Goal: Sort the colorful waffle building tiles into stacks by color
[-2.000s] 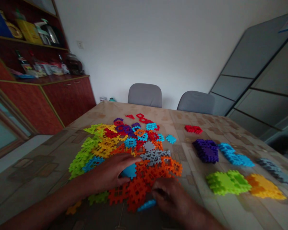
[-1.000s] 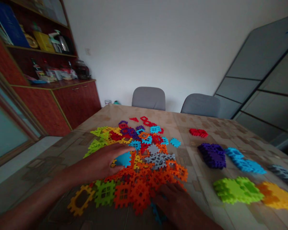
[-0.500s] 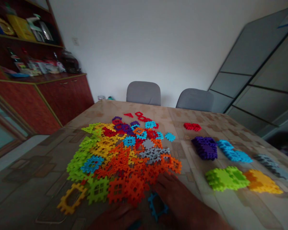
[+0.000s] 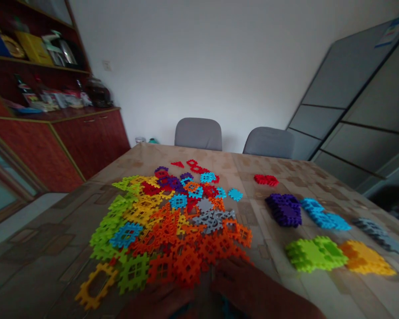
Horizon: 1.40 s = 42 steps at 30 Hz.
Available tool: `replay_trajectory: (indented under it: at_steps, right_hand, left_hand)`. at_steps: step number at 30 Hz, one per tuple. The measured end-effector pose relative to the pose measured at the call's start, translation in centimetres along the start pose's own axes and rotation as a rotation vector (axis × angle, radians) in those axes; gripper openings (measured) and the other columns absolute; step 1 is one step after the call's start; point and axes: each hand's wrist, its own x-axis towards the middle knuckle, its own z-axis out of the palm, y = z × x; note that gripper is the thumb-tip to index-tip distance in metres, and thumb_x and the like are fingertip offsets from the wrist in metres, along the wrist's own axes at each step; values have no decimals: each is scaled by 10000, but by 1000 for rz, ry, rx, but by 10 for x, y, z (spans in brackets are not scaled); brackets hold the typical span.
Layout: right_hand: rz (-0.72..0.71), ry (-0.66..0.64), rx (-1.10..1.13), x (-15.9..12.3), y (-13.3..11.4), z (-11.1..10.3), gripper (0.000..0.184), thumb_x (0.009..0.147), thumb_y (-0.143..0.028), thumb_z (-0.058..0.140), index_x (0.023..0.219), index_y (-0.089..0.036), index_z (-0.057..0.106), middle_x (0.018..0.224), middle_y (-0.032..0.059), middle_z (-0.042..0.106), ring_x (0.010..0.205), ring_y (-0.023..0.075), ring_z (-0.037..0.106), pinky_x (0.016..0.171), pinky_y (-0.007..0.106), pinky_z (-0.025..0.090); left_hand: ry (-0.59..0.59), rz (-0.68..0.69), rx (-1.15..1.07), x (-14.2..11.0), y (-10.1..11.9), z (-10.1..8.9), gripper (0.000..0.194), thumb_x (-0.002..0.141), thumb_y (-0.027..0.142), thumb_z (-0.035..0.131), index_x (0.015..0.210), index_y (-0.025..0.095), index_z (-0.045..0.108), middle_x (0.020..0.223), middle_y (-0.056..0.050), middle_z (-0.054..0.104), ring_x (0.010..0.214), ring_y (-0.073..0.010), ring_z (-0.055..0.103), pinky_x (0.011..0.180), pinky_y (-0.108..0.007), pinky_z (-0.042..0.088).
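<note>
My left hand (image 4: 161, 302) is at the bottom edge, in front of the orange pieces, its fingers bent. A strip of blue plastic (image 4: 180, 311) shows at its fingertips; the rest is cut off. To the right, my right hand (image 4: 234, 281) is closed with its fingers curled down over a blue toothed building piece (image 4: 226, 306), mostly hidden below the hand. Close in front lie toothed orange window pieces (image 4: 187, 266) and a green window piece (image 4: 134, 271). A yellow frame piece (image 4: 96, 285) lies apart at the left. Dim light and blur hide finger detail.
Lime (image 4: 108, 228), yellow, red, purple, blue and grey pieces (image 4: 214, 220) spread beyond my hands. Sorted stacks stand at right: red (image 4: 266, 179), purple (image 4: 284, 210), blue (image 4: 326, 215), lime (image 4: 315, 253), yellow (image 4: 367, 257), grey (image 4: 381, 235). Two grey chairs (image 4: 198, 134) stand behind the table.
My right hand has drawn back toward me, and the blue building piece has come down with it, nearly out of view. My left hand stays low at the bottom edge. The view has tilted slightly up.
</note>
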Motion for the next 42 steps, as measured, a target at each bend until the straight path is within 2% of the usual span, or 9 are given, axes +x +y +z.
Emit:
replay_trajectory:
  at_steps: [4, 8, 11, 14, 20, 24, 30, 36, 42]
  right_hand:
    - [118, 39, 72, 8, -1, -18, 380, 851, -111, 643, 1208, -240, 662, 1234, 75, 686, 1132, 243, 632, 951, 353, 513]
    - [179, 115, 74, 33, 14, -29, 372, 868, -36, 577, 1189, -203, 666, 1255, 91, 680, 1178, 229, 615, 1007, 363, 493]
    - [220, 157, -21, 69, 36, -31, 432, 849, -2, 569, 1245, -161, 636, 1307, 93, 657, 1241, 206, 577, 1077, 330, 437]
    - [304, 183, -82, 109, 61, -31, 392, 903, -54, 562, 1290, -103, 601, 1366, 147, 613, 1304, 226, 526, 1118, 345, 388]
    - [506, 200, -173, 163, 88, -25, 390, 965, -304, 645, 1323, -166, 575, 1349, 124, 595, 1237, 303, 565, 1030, 531, 456]
    - [527, 197, -213, 174, 88, -23, 382, 972, -380, 639, 1297, -185, 593, 1326, 100, 602, 1208, 291, 577, 1020, 534, 458]
    - [493, 231, -211, 155, 75, -25, 641, 863, -377, 724, 1410, -124, 506, 1329, 195, 617, 1267, 339, 528, 1070, 478, 381]
    - [420, 198, -155, 78, 52, -15, 727, 815, -274, 733, 1470, -120, 459, 1389, 164, 599, 1261, 305, 532, 1100, 437, 361]
    - [395, 211, -37, 14, 41, -1, 685, 842, -254, 732, 1464, -128, 476, 1376, 167, 601, 1247, 318, 535, 1086, 496, 382]
  left_hand:
    - [26, -72, 126, 23, -10, -51, 430, 950, 389, 605, 1380, 395, 592, 1356, -12, 675, 1216, -287, 633, 1068, -397, 497]
    - [122, -231, 194, 71, -55, -88, 405, 930, 271, 586, 1327, 212, 638, 1378, -134, 645, 1277, -322, 586, 1114, -473, 421]
    - [137, -251, 195, 102, -88, -91, 382, 877, 209, 635, 1257, 199, 671, 1306, -141, 689, 1212, -311, 635, 1072, -447, 456]
    - [146, -264, 178, 114, -105, -83, 382, 829, 212, 706, 1211, 221, 692, 1260, -116, 718, 1169, -297, 662, 1042, -415, 480]
    - [195, -292, 122, 106, -111, -73, 417, 821, 176, 664, 1233, 230, 694, 1298, -109, 697, 1207, -287, 634, 1046, -387, 465]
    - [222, -276, 62, 105, -108, -79, 293, 900, 252, 535, 1091, 214, 754, 1117, -100, 766, 1063, -289, 694, 968, -391, 502]
    - [278, -283, -67, 105, -86, -94, 395, 916, 362, 468, 1173, 195, 717, 1172, -82, 762, 1071, -266, 705, 933, -343, 530]
    - [200, -256, -161, 83, -57, -82, 377, 917, 378, 497, 1173, 225, 729, 1198, -54, 759, 1044, -235, 725, 847, -284, 565]
    - [191, -261, -107, 61, -59, -73, 386, 921, 363, 523, 1233, 231, 706, 1277, -82, 717, 1190, -275, 651, 1052, -380, 463]
